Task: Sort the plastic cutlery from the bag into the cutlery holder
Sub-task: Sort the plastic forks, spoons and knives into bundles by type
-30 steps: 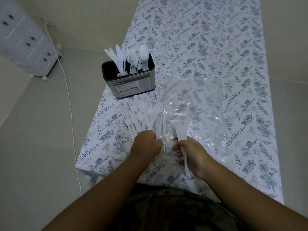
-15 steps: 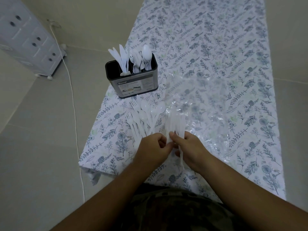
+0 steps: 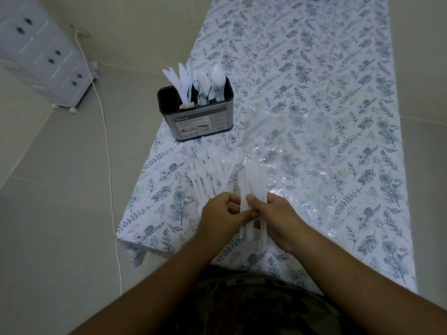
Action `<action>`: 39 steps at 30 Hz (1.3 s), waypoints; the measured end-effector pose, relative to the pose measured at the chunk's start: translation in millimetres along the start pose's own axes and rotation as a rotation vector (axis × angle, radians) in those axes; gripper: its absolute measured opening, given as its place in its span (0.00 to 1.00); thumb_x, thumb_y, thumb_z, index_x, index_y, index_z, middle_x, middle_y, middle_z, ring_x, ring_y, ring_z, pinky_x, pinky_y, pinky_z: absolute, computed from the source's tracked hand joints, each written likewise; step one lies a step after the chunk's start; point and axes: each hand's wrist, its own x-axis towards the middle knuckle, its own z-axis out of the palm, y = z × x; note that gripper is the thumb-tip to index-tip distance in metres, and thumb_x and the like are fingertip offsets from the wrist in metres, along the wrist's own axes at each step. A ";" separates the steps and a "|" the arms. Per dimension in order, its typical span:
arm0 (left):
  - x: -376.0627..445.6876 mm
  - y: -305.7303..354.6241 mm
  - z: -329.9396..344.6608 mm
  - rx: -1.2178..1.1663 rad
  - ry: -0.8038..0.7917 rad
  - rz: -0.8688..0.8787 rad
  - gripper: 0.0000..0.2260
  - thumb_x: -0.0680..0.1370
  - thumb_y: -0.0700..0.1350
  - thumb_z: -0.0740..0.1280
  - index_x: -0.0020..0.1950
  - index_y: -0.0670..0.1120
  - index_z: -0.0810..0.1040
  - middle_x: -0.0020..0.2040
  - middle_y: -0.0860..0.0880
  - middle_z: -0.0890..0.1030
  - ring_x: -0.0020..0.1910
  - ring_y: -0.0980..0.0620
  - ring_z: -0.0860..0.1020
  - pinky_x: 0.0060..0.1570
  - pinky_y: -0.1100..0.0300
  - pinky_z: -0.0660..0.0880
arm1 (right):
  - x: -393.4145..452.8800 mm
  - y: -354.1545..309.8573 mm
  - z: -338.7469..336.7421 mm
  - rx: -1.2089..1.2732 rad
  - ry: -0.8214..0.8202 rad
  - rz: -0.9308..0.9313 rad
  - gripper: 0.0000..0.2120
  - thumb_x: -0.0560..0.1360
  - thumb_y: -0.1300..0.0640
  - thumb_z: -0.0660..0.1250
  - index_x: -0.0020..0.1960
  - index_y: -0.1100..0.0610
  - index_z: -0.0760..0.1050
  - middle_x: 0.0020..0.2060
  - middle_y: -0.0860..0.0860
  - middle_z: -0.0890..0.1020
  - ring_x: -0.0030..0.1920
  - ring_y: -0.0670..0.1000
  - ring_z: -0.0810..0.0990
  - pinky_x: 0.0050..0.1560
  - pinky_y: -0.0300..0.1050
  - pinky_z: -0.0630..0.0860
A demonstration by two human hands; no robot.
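Left hand (image 3: pixel 221 215), right hand (image 3: pixel 275 217): fingers pinch bundle of thin white plastic knives (image 3: pixel 251 187) above crinkled clear bag (image 3: pixel 290 151).

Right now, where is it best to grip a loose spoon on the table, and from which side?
Probably by its handle, from the near side. The loose spoons lie flat with bowls toward the holder and handles toward the person, next to the left hand. The handles overlap the forks, so pinch one from above.

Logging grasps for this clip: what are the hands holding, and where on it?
Both hands, left hand and right hand, grip one bunch of white cutlery around the middle of its handles.
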 end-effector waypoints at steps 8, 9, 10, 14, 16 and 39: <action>0.6 -4.3 -1.2 -0.076 0.080 -0.022 0.14 0.70 0.50 0.79 0.50 0.48 0.79 0.35 0.52 0.83 0.35 0.56 0.82 0.36 0.60 0.80 | 3.4 -1.9 -3.4 0.046 0.166 -0.001 0.10 0.82 0.53 0.66 0.56 0.59 0.78 0.48 0.56 0.87 0.47 0.56 0.85 0.51 0.57 0.84; 1.3 -4.6 -1.9 -0.050 0.095 -0.019 0.15 0.71 0.51 0.79 0.51 0.48 0.79 0.37 0.52 0.83 0.36 0.55 0.82 0.37 0.60 0.80 | 2.8 -2.6 -4.4 0.048 0.173 0.000 0.10 0.82 0.53 0.66 0.56 0.59 0.78 0.47 0.55 0.86 0.46 0.55 0.85 0.49 0.56 0.83; 2.2 -5.0 -2.4 -0.025 0.103 -0.013 0.16 0.71 0.52 0.78 0.52 0.48 0.79 0.39 0.52 0.83 0.38 0.55 0.82 0.37 0.60 0.80 | 2.1 -3.0 -5.1 0.066 0.165 0.003 0.09 0.82 0.54 0.66 0.56 0.59 0.78 0.46 0.55 0.85 0.46 0.55 0.84 0.48 0.56 0.83; 2.0 -1.9 -1.3 0.115 0.077 0.095 0.16 0.76 0.54 0.73 0.61 0.48 0.81 0.51 0.53 0.83 0.44 0.61 0.80 0.42 0.66 0.79 | -0.9 -5.0 -3.6 0.202 0.127 0.092 0.05 0.82 0.60 0.62 0.53 0.61 0.74 0.41 0.58 0.78 0.39 0.55 0.78 0.41 0.55 0.81; 1.5 -1.9 -1.7 0.243 0.093 0.189 0.15 0.78 0.53 0.70 0.61 0.47 0.82 0.53 0.52 0.82 0.43 0.65 0.77 0.44 0.72 0.72 | -1.9 -5.2 -4.0 0.214 0.147 0.129 0.04 0.81 0.60 0.60 0.49 0.60 0.72 0.34 0.55 0.75 0.31 0.51 0.73 0.33 0.47 0.73; 19.8 -20.4 -5.8 0.721 -0.001 0.309 0.30 0.80 0.60 0.60 0.80 0.54 0.58 0.82 0.49 0.50 0.81 0.47 0.46 0.77 0.45 0.49 | 4.1 1.8 -9.2 0.074 -0.012 0.133 0.08 0.81 0.61 0.63 0.56 0.55 0.79 0.36 0.54 0.77 0.29 0.50 0.74 0.30 0.45 0.71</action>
